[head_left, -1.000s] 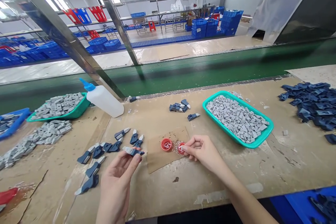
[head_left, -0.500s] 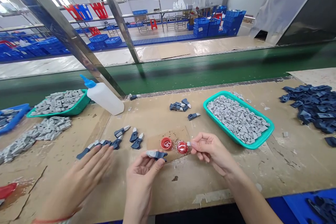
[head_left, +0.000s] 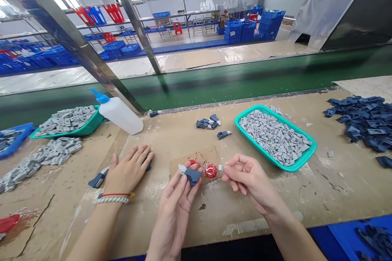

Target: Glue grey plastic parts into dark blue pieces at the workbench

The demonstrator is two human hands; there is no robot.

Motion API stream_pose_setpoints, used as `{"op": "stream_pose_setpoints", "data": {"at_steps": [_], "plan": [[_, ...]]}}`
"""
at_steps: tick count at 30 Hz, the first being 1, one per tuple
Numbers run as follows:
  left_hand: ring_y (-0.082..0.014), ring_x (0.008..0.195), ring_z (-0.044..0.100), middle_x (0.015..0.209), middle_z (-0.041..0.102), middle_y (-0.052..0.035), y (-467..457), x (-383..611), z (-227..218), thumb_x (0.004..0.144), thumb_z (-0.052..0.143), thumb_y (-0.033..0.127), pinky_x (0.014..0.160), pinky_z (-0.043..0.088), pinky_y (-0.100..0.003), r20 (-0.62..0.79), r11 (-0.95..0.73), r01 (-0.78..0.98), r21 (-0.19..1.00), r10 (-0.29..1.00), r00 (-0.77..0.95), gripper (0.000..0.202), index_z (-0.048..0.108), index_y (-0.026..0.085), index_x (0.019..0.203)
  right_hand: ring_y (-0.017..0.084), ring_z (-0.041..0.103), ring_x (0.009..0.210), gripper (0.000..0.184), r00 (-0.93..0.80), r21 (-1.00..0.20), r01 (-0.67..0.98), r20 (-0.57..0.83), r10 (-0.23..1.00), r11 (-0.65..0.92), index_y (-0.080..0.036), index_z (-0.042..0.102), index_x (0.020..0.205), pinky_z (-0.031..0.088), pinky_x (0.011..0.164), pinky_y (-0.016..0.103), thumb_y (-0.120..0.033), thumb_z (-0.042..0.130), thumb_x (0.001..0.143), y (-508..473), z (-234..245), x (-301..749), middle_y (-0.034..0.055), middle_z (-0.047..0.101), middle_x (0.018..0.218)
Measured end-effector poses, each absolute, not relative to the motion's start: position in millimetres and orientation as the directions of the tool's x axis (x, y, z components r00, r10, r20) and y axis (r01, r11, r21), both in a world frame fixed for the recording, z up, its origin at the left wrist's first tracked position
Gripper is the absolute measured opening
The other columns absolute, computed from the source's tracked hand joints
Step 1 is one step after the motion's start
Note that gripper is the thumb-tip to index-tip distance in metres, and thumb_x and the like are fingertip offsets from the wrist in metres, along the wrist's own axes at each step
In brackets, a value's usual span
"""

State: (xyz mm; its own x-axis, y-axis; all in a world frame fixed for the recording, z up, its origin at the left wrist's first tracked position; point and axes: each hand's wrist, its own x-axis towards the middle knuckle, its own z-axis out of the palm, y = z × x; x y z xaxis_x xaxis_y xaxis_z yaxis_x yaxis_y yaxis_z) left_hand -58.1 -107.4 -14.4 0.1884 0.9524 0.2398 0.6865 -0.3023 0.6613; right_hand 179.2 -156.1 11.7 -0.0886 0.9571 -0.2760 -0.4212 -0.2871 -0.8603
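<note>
My left hand point(head_left: 179, 197) is closed on a dark blue plastic part point(head_left: 192, 176) with a light grey tip, held over the table in front of two small red cups. One red cup point(head_left: 211, 171) shows fully, filled with shiny red liquid; the other red cup point(head_left: 192, 162) is partly hidden behind the held part. Pinched between thumb and forefinger of my right hand point(head_left: 245, 174) is a small light grey piece point(head_left: 220, 167), just right of the full-view cup. Both cups stand on a cardboard scrap point(head_left: 214, 153) strewn with crumbs.
A co-worker's hand point(head_left: 128, 171) with bracelets lies over dark blue parts on the left. A green basket point(head_left: 306, 163) of grey pieces stands right, dark blue parts point(head_left: 367, 124) heap beyond it. A white bottle point(head_left: 121, 115) leans at a metal post; a green conveyor point(head_left: 214, 81) runs behind.
My left hand has turned the dark blue part and moved it slightly right, now covering part of one cup. The co-worker's hand has moved right over the row of parts. My right hand barely moved.
</note>
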Motion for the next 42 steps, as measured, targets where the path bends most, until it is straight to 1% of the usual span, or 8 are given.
{"op": "stream_pose_setpoints", "data": {"at_steps": [1,3,6,16,27,32,39,42], "plan": [[-0.0307,0.118,0.054,0.117,0.065,-0.016,-122,-46,-13,0.086,0.049,0.045,0.098,0.043,-0.048,0.2,-0.261,0.631,0.73,0.965,0.168,0.045,0.056,0.014,0.118,0.004,0.047,0.043,0.024,-0.085,-0.864,-0.417,-0.273,0.958,-0.283,-0.016,0.058,0.078,0.024,0.036,0.014,-0.035,0.073,0.076,-157,12,180,0.0025,0.068,0.066],[-0.0299,0.117,0.055,0.116,0.065,-0.0163,-145,-24,-7,0.085,0.055,0.042,0.099,0.043,-0.046,-0.093,0.094,0.121,0.988,0.996,-0.016,0.043,0.055,0.015,0.118,0.004,0.047,0.044,0.024,-0.084,-0.866,-0.415,-0.269,0.959,-0.28,-0.016,0.058,0.078,0.023,0.036,0.014,-0.035,0.073,0.076,-158,14,179,0.0025,0.068,0.066],[-0.028,0.121,0.052,0.12,0.064,-0.0136,-160,-3,2,0.077,0.068,0.035,0.102,0.041,-0.041,-0.282,0.272,-0.297,0.915,0.959,0.008,0.041,0.059,0.017,0.112,0.003,0.045,0.045,0.025,-0.103,-0.855,-0.424,-0.283,0.954,-0.3,-0.016,0.057,0.078,0.022,0.038,0.014,-0.035,0.072,0.076,-161,16,176,0.0022,0.068,0.066],[-0.0239,0.101,0.065,0.097,0.072,-0.0077,-161,12,6,0.069,0.075,0.025,0.089,0.052,-0.033,-0.116,0.083,-0.257,0.963,0.986,-0.118,0.024,0.068,0.018,0.091,0.003,0.044,0.047,0.026,-0.228,-0.798,-0.467,-0.306,0.924,-0.38,-0.016,0.055,0.077,0.024,0.043,0.016,-0.035,0.073,0.076,-164,21,162,0.0005,0.066,0.064],[-0.0218,0.091,0.069,0.094,0.074,-0.0071,-162,17,10,0.07,0.074,0.021,0.08,0.056,-0.028,-0.043,0.028,-0.197,0.98,0.997,-0.072,0.018,0.072,0.02,0.088,0.008,0.053,0.054,0.033,-0.251,-0.863,-0.361,-0.275,0.928,-0.353,-0.017,0.05,0.076,0.034,0.049,0.017,-0.041,0.073,0.073,-163,17,161,-0.0002,0.064,0.063],[-0.0237,0.09,0.07,0.095,0.074,-0.0073,-164,17,11,0.068,0.075,0.02,0.075,0.058,-0.027,0.013,-0.018,-0.095,0.995,0.998,-0.056,0.02,0.074,0.021,0.088,0.009,0.055,0.055,0.039,-0.309,-0.858,-0.32,-0.306,0.901,-0.402,-0.02,0.048,0.09,0.034,0.047,0.017,-0.047,0.07,0.074,-162,14,163,-0.0024,0.062,0.062],[-0.0297,0.097,0.067,0.099,0.073,-0.0084,-165,30,22,0.055,0.083,0.02,0.085,0.057,-0.037,-0.165,0.151,-0.181,0.972,0.984,-0.065,0.044,0.073,0.021,0.098,0.011,0.058,0.06,0.032,-0.189,-0.897,-0.318,-0.257,0.948,-0.306,-0.018,0.054,0.076,0.042,0.057,0.022,-0.044,0.072,0.072,-165,15,160,0.0007,0.065,0.066],[-0.0293,0.101,0.065,0.103,0.072,-0.0091,-160,33,23,0.06,0.081,0.027,0.088,0.055,-0.037,-0.16,0.152,-0.131,0.98,0.986,-0.048,0.049,0.069,0.021,0.107,0.016,0.062,0.067,0.033,-0.207,-0.942,-0.209,-0.22,0.953,-0.263,-0.018,0.061,0.08,0.042,0.056,0.024,-0.05,0.057,0.083,-160,21,176,0.005,0.069,0.075]]}}
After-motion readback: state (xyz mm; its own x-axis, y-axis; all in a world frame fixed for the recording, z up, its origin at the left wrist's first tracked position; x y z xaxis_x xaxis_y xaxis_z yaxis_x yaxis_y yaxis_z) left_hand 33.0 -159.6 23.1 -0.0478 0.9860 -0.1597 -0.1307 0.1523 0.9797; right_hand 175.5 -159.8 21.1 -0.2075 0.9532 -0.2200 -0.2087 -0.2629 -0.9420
